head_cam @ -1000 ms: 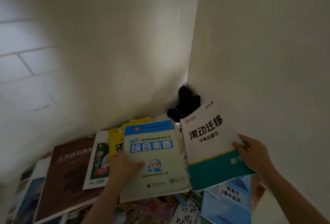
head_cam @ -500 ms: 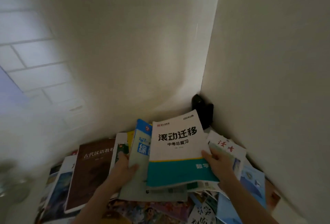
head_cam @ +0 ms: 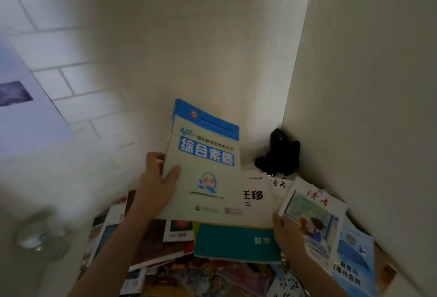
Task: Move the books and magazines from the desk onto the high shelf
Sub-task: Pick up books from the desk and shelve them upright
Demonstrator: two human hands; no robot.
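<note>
the left hand (head_cam: 157,184) holds the pale green book with the blue top band (head_cam: 205,166) by its left edge — the thumb lies on the cover and the other fingers are curled behind it. this book is lifted and tilted, its top near the back wall, above the other books. the right hand (head_cam: 287,231) grips the right edge of the white and teal book (head_cam: 238,240), which lies flat on the pile and is partly covered by the lifted book. just beside the right hand lies a magazine with red characters (head_cam: 314,216), and further right a light blue booklet (head_cam: 357,256). more books and magazines spread under both arms — their titles are too blurred to read. a black object (head_cam: 280,152) stands in the corner of the two walls, behind the pile.
</note>
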